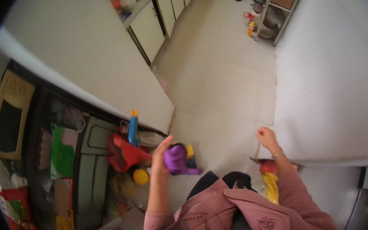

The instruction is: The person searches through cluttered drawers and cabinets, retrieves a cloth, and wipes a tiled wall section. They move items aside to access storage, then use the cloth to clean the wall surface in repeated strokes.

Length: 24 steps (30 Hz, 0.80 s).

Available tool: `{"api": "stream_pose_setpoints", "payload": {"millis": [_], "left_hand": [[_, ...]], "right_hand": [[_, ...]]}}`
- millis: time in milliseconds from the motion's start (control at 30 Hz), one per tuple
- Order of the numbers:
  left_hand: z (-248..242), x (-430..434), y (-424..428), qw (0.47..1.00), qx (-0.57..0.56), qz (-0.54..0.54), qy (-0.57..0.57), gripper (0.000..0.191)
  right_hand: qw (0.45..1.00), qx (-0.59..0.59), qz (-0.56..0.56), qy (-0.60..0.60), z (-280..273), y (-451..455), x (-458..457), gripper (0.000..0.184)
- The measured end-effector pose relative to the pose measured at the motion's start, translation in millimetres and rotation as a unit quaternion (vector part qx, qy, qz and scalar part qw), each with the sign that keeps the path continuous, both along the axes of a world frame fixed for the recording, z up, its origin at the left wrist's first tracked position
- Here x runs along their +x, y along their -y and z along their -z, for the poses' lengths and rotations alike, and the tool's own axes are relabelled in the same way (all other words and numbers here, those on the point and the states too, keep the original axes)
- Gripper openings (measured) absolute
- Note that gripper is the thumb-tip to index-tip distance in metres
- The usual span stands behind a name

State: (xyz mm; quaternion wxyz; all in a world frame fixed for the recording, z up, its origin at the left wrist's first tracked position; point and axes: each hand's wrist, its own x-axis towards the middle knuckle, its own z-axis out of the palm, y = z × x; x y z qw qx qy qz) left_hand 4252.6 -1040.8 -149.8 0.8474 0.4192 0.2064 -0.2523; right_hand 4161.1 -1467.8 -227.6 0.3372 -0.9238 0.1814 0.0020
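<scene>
My left hand (163, 154) is raised at the lower middle, its fingers pointing up and seen from the side. Right beside its palm is a purple object (177, 159) with a spout-like or handle-like end; whether the hand grips it or only overlaps it in the view, I cannot tell. Behind the purple object lie a dark, bristled item and a yellow piece (189, 151). My right hand (267, 137) hangs in front of the white wall, fingers curled, with nothing visible in it. Below the right hand are a red item (267, 166) and a yellow plastic bag (271, 187).
A green-doored cabinet (90, 169) with boxes stands at the left. Near it are a red plastic toy (122, 152) and a blue tube with an orange tip (133, 130). White kitchen cupboards (147, 32) line the upper left; a metal rack (286, 6) stands upper right.
</scene>
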Motion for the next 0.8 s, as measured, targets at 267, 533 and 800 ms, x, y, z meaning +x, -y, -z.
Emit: {"api": "stream_pose_setpoints", "payload": {"millis": [267, 533, 800], "left_hand": [[13, 321, 173, 0.996, -0.046, 0.056, 0.059, 0.041], [29, 613, 226, 0.991, 0.102, -0.037, 0.072, 0.058], [61, 881, 208, 0.957, 0.262, -0.05, 0.116, 0.062]], "right_hand": [[0.975, -0.013, 0.143, -0.173, 45, 140, 106, 0.023], [0.984, -0.073, -0.042, -0.16, 47, 171, 493, 0.027], [0.983, 0.038, -0.173, -0.049, -5, 105, 824, 0.025]]}}
